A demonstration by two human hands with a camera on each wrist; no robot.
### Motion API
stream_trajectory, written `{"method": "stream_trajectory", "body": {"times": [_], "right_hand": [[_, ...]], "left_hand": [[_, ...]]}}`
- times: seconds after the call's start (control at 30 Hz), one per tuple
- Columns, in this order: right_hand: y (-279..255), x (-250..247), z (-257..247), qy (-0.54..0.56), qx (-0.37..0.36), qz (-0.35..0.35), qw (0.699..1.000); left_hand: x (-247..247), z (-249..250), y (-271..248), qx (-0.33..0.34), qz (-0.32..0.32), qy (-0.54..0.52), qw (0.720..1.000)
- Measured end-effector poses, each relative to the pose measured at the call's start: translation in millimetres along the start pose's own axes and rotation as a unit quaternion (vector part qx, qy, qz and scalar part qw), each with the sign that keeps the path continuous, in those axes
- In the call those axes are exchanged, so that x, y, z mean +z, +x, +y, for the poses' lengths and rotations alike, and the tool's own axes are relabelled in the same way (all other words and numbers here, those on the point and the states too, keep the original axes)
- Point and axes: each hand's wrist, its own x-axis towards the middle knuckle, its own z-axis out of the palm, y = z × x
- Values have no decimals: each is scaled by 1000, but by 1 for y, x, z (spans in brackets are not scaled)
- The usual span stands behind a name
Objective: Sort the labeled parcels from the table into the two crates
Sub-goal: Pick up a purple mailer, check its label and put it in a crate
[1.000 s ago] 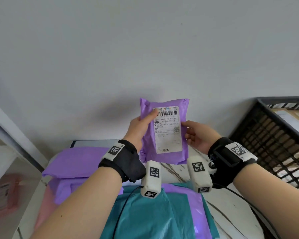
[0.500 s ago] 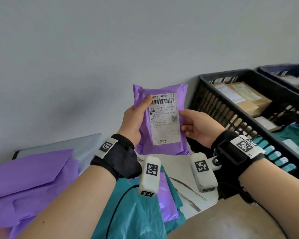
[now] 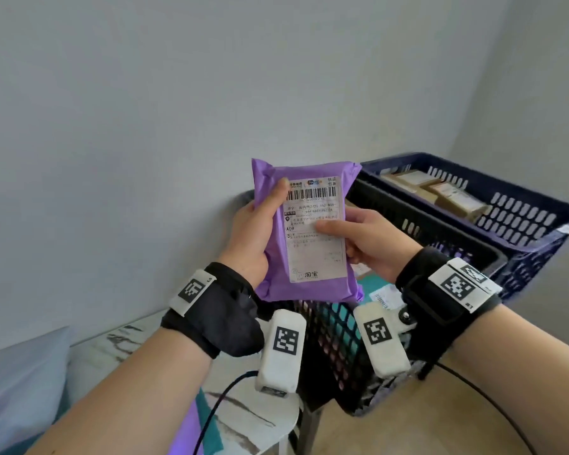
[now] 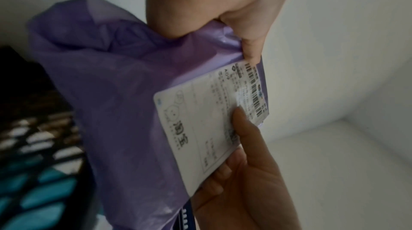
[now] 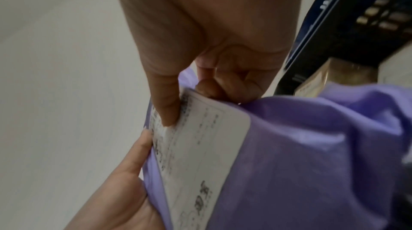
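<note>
Purple parcel (image 3: 276, 257) held upright in the air in front of the black crate (image 3: 440, 231), left hand (image 3: 253, 238) gripped its left edge, thumb on the label (image 3: 312, 254), right hand (image 3: 372, 244) pinched its right edge, blue crate (image 3: 523, 211) farther right held brown boxes (image 3: 440, 193).

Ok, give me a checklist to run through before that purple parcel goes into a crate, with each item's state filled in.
1. Purple parcel held securely: ok; left hand and right hand both grip it.
2. Label faces the person: ok.
3. Sort code legible: ok; reads A09.
4. Which crate takes A09: cannot tell; no crate marking shows.
5. Room in the blue crate: ok; brown boxes leave space.
6. Room in the black crate: cannot tell; parcel and hands hide most of it.
</note>
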Motion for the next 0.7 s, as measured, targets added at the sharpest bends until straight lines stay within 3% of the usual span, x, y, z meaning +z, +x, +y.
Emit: {"method": "stream_trajectory", "body": {"times": [0.33, 0.57, 0.7], "right_hand": [[-33, -169, 19, 20, -26, 121, 992], [-24, -258, 38, 23, -28, 155, 987], [0, -327, 35, -19, -44, 240, 970]], "left_hand": [[172, -63, 27, -30, -53, 5, 998], [242, -96, 61, -38, -86, 93, 991], [274, -104, 98, -26, -87, 99, 991]]}}
